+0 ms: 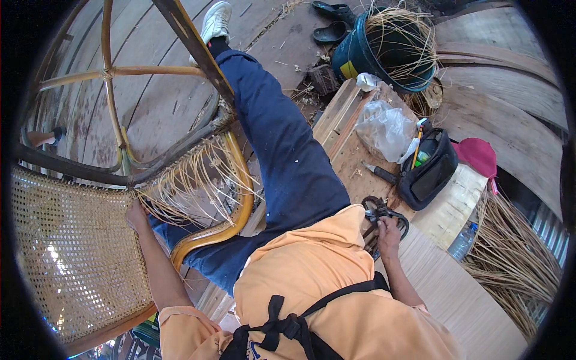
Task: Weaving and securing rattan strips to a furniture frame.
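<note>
The right hand (389, 235) grasps a black looped tool (378, 210) at its eleven o'clock. The left hand (137, 216) touches the rattan chair (244, 207), its grip hidden; woven cane panel (78, 252) at its eight, loose strands (193, 180) at two. Farther, at twelve, stands a bucket (353, 51).

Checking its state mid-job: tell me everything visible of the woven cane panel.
The woven cane panel is pale tan, an open mesh with light showing through. It fills the view's lower left, set between a dark pole above and a brown rim below. The left hand seems to touch its upper right corner.
</note>
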A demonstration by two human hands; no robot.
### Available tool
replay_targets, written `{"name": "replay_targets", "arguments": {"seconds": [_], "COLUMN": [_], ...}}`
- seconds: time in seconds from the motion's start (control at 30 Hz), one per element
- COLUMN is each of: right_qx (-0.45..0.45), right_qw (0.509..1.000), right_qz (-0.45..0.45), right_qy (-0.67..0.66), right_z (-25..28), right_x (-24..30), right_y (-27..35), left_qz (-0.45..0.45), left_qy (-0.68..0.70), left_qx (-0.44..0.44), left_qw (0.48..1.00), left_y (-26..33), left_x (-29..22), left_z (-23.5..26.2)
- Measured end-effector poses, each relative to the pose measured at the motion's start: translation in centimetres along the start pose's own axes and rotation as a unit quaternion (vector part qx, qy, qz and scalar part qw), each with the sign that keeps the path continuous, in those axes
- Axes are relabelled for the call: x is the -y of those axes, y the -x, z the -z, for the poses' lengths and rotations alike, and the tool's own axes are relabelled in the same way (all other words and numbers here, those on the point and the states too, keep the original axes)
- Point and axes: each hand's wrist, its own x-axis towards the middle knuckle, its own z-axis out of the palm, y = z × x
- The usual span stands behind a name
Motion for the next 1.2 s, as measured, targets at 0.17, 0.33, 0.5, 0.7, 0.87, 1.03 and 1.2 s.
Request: {"name": "replay_targets", "arguments": {"seconds": [0.17,0.33,0.5,0.7,0.87,1.03,1.2], "right_qx": [-0.046,-0.174,-0.129,0.028,-0.043,-0.063,-0.047], "right_qw": [0.972,0.959,0.942,0.974,0.923,0.931,0.962], "right_qz": [0.201,0.212,0.133,0.165,0.343,0.36,0.268], "right_qy": [0.117,-0.072,-0.28,0.152,0.17,-0.02,-0.004], "right_z": [1.5,7.3,7.4,1.1,-2.0,-0.5,2.1], "right_x": [2.6,14.5,17.6,16.1,17.0,15.3,13.2], "right_y": [-1.6,-8.1,-12.3,-13.0,-11.0,-11.0,-13.7], "left_qz": [-0.009,-0.011,0.0,-0.018,0.0,-0.02,0.001], "left_qy": [-0.017,-0.089,-0.155,-0.025,-0.006,-0.009,-0.016], "left_qx": [-0.008,-0.025,-0.057,0.002,-0.007,0.005,0.009], "left_qw": [1.0,0.996,0.986,1.0,1.0,1.0,1.0], "left_y": [0.6,2.0,4.3,0.5,0.6,-0.2,0.5], "left_x": [-0.6,-1.9,-4.3,0.5,-0.2,0.9,0.1], "left_z": [-0.4,0.3,0.1,-0.1,0.1,0.3,0.1]}}
